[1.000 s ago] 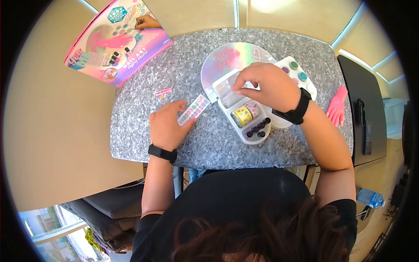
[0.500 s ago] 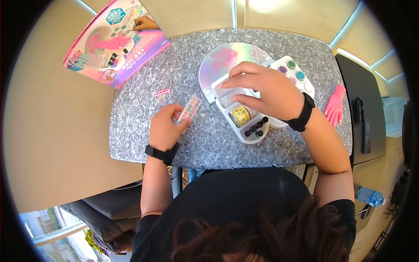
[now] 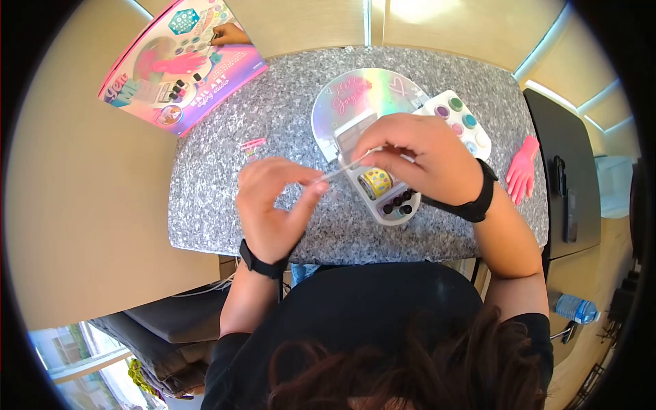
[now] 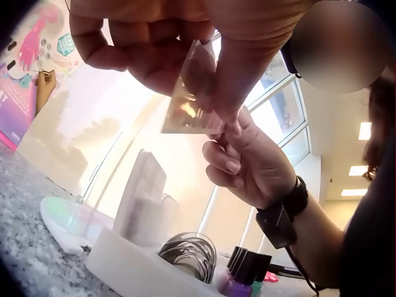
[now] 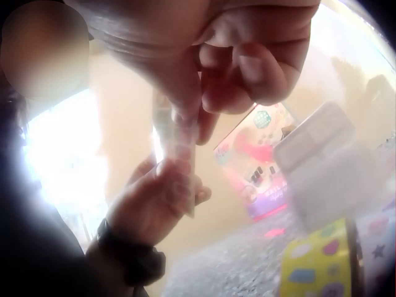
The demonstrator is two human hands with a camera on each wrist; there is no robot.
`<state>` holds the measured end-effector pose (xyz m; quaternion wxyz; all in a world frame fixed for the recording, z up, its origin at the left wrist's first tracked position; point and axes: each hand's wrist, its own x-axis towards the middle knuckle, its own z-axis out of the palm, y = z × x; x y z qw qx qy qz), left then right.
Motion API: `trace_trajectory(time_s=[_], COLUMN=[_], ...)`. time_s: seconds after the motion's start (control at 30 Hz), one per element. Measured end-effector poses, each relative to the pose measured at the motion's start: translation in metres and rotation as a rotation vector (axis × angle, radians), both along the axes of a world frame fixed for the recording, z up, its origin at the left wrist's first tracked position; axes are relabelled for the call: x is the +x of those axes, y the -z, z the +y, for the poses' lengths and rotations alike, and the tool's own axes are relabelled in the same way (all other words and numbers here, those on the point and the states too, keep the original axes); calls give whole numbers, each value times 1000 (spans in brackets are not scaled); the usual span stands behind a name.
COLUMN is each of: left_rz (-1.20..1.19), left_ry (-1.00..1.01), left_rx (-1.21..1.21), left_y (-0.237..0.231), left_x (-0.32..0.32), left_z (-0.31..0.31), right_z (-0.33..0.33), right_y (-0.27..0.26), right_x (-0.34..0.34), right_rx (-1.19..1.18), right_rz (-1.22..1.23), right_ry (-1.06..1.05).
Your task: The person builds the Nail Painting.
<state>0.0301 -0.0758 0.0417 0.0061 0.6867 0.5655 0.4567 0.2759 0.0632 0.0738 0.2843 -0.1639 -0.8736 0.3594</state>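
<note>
Both hands hold a small sheet of nail stickers [image 3: 336, 173] between them, turned nearly edge-on in the head view. My left hand [image 3: 270, 205] pinches its left end between thumb and fingers. At its other end, the right hand [image 3: 427, 152] pinches it with thumb and fingertips. The left wrist view shows the sheet [image 4: 184, 108] as see-through and shiny. Close below the right hand is the white nail-art case [image 3: 393, 220] with its clear lid [image 3: 354, 130] raised. Inside it lie a yellow patterned roll [image 3: 374, 183] and several black-capped polish bottles [image 3: 398, 203].
Behind the case lies a round iridescent panel [image 3: 331, 102]. A white palette [image 3: 437, 106] of coloured pots sits to its right. The pink model hand [image 3: 522, 171] is near the table's right edge. A nail-art box [image 3: 184, 68] stands back left, with small pink pieces [image 3: 253, 143] before it.
My left hand has lifted the sticker sheet from the table and brought it rightward. The right hand has come down from over the raised lid and now pinches the sheet's other end.
</note>
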Motion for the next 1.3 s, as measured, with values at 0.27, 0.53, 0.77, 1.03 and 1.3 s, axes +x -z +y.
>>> trace_trajectory(time_s=[0.27,0.53,0.77,1.03,1.3], left_rz=[275,498,327,308,341], left_ry=[-492,-451,-374,-370,-428], left_rx=[-249,-548,-592,-792,-767], left_y=[37,54,69,60,52], left_x=[-101,-137,-155,-149,-116], left_z=[28,39,55,58,40], right_z=[18,23,17,-2,-19], right_y=[-6,25,22,6,-2], right_x=[24,7,6,14,19], right_rx=[489,475,484,434,430], right_rz=[-109,-167,-173,-85,31], right_ry=[111,48,72,68,54])
